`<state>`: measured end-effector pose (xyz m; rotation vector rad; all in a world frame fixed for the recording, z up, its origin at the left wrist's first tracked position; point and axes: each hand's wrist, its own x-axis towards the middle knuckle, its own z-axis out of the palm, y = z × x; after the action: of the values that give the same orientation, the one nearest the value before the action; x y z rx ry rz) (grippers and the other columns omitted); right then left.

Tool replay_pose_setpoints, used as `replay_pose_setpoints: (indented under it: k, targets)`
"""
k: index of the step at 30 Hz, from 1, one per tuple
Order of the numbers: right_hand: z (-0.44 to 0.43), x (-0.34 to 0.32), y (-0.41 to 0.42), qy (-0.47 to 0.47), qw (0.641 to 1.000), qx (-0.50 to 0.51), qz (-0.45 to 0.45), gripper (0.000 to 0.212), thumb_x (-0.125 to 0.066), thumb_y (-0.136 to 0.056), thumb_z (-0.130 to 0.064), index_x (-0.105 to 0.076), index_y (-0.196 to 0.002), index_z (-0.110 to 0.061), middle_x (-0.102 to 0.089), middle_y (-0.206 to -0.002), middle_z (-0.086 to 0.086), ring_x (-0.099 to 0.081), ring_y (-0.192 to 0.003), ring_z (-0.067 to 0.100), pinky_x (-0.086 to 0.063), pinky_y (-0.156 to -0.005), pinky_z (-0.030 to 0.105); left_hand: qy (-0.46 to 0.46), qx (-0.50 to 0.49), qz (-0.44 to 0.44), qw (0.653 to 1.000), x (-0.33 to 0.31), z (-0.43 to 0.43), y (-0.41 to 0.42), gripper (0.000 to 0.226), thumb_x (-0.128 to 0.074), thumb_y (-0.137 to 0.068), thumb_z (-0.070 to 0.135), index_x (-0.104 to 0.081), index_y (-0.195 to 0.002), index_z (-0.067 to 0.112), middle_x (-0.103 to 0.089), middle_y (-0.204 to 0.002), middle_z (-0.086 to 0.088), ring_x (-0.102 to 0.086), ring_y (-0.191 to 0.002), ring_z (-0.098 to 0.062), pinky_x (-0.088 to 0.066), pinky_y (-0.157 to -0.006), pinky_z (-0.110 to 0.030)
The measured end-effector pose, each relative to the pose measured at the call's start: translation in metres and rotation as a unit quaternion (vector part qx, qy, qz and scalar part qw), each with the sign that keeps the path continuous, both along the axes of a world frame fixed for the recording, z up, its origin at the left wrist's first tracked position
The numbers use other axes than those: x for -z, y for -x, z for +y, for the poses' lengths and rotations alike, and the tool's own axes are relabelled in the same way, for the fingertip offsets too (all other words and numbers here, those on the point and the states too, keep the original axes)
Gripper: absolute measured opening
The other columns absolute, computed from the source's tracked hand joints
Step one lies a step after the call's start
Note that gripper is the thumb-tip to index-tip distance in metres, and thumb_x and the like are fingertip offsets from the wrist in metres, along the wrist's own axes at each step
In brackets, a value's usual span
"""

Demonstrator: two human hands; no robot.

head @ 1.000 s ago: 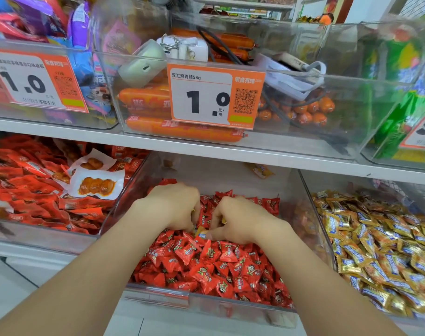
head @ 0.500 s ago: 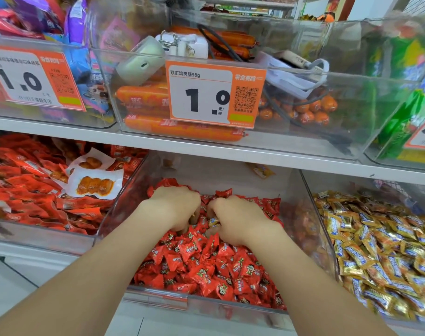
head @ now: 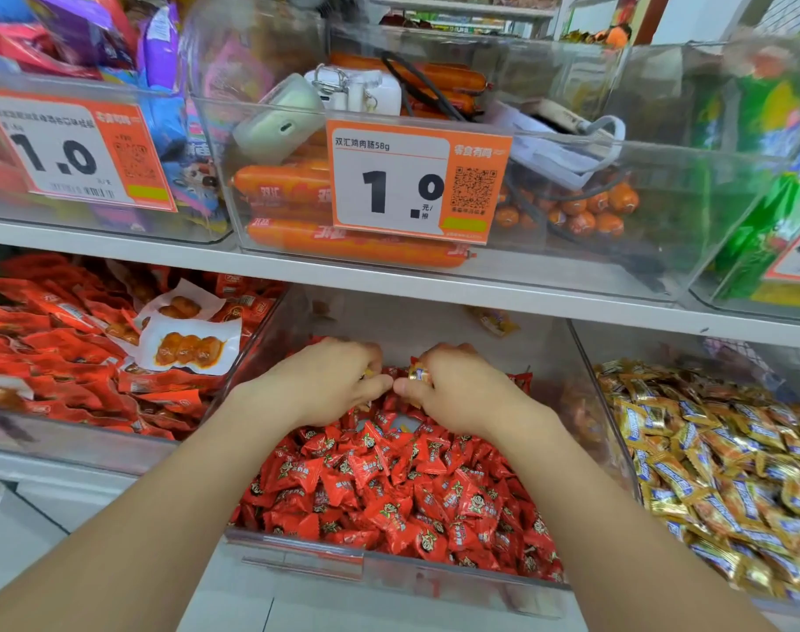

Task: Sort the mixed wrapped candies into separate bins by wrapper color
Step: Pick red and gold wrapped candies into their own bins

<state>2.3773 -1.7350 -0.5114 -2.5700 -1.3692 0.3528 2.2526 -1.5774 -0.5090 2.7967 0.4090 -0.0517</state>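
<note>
Right hand [head: 457, 396] pinched gold candy [head: 420, 372] at 12 o'clock of red-candy bin [head: 389, 565]. Left hand [head: 325, 387] curled in pile; hold unclear. Candy judged light, crinkly, slippery: grip wrapper end. Gold bin [head: 585, 353] at 3 o'clock.

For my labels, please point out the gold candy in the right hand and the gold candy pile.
gold candy [head: 420, 373]: head view, middle of its visible wrapper.
gold candy pile [head: 717, 453]: head view, a wrapper mid-pile.
</note>
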Motion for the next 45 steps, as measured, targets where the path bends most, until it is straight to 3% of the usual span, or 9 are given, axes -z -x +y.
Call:
replay_pose_setpoints:
  k: [4,8,11,17,20,25,31,39,45]
  targets:
    - [-0.008,0.000,-0.010,-0.003,1.000,0.021,0.018,0.046,-0.055,-0.100,-0.061,-0.060,-0.092,-0.016,-0.064,-0.094,0.007,-0.061,-0.089,0.025,-0.045,-0.072,0.034,0.061,-0.034,-0.033,0.997,-0.006,-0.002,0.006,0.023,-0.047,-0.107,0.042,-0.050,-0.092,0.024,-0.064,-0.082,-0.003,-0.061,-0.073,-0.022,-0.052,-0.069,-0.042]
    - [-0.011,-0.001,-0.009,-0.021,0.997,0.049,0.047,0.030,-0.055,-0.094,-0.034,-0.062,-0.084,-0.006,-0.070,-0.081,0.010,-0.067,-0.080,0.030,-0.052,-0.065,0.035,0.082,-0.071,-0.040,0.993,-0.007,-0.007,0.007,0.025,-0.046,-0.107,0.037,-0.048,-0.092,0.017,-0.063,-0.083,-0.008,-0.061,-0.071,-0.025,-0.050,-0.067,-0.044]
    - [-0.009,0.000,0.000,-0.001,0.997,0.014,0.073,0.020,-0.056,-0.089,-0.020,-0.074,-0.090,-0.013,-0.076,-0.090,0.006,-0.071,-0.088,0.027,-0.061,-0.078,0.041,0.096,-0.101,-0.076,0.987,-0.006,-0.006,0.006,0.021,-0.052,-0.105,0.035,-0.054,-0.098,0.015,-0.064,-0.085,-0.005,-0.061,-0.075,-0.021,-0.049,-0.068,-0.039]
    - [0.003,0.013,0.009,0.093,0.995,-0.030,-0.016,0.032,-0.072,-0.092,-0.048,-0.070,-0.114,-0.025,-0.064,-0.114,0.005,-0.064,-0.106,0.030,-0.056,-0.092,0.045,0.129,-0.097,-0.073,0.984,-0.001,0.000,0.004,0.026,-0.055,-0.105,0.038,-0.071,-0.088,0.027,-0.071,-0.081,-0.002,-0.066,-0.070,-0.018,-0.055,-0.071,-0.037]
    - [0.009,0.018,0.012,0.095,0.994,-0.036,-0.026,0.029,-0.074,-0.089,-0.045,-0.069,-0.109,-0.024,-0.064,-0.110,0.003,-0.065,-0.101,0.030,-0.057,-0.085,0.043,0.094,-0.120,-0.072,0.986,0.002,-0.003,0.001,0.039,-0.060,-0.098,0.057,-0.062,-0.085,0.020,-0.066,-0.083,0.000,-0.064,-0.082,-0.020,-0.053,-0.077,-0.038]
    - [0.005,0.004,0.007,0.068,0.997,-0.011,0.040,0.029,-0.072,-0.091,-0.040,-0.064,-0.094,-0.013,-0.063,-0.087,0.003,-0.065,-0.087,0.024,-0.056,-0.075,0.035,0.084,-0.122,-0.097,0.984,0.009,0.002,-0.004,0.034,-0.062,-0.099,0.052,-0.058,-0.084,0.022,-0.066,-0.085,0.000,-0.066,-0.079,-0.024,-0.056,-0.076,-0.041]
    - [-0.013,-0.015,-0.004,0.004,0.995,0.069,0.072,0.041,-0.059,-0.090,-0.052,-0.054,-0.072,-0.015,-0.062,-0.072,0.000,-0.062,-0.068,0.018,-0.043,-0.057,0.030,-0.028,-0.101,0.015,0.994,0.008,-0.011,-0.009,0.028,-0.078,-0.084,0.057,-0.068,-0.091,0.032,-0.067,-0.101,0.005,-0.066,-0.098,-0.023,-0.054,-0.082,-0.036]
    - [-0.031,-0.025,0.008,-0.057,0.988,0.101,0.102,0.036,-0.060,-0.091,-0.034,-0.041,-0.067,-0.016,-0.042,-0.055,-0.001,-0.040,-0.050,0.018,-0.034,-0.048,0.028,-0.167,-0.073,0.102,0.978,0.009,-0.028,-0.019,0.042,-0.085,-0.085,0.042,-0.063,-0.115,0.024,-0.066,-0.116,-0.003,-0.067,-0.107,-0.030,-0.043,-0.074,-0.036]
    - [-0.054,-0.044,0.025,-0.164,0.970,0.071,0.168,0.016,-0.061,-0.091,-0.026,-0.070,-0.086,-0.014,-0.071,-0.069,0.005,-0.052,-0.053,0.015,-0.051,-0.051,0.035,-0.111,-0.123,0.021,0.986,-0.012,-0.034,-0.003,0.041,-0.070,-0.091,0.059,-0.062,-0.119,0.030,-0.066,-0.118,-0.006,-0.065,-0.109,-0.033,-0.052,-0.083,-0.040]
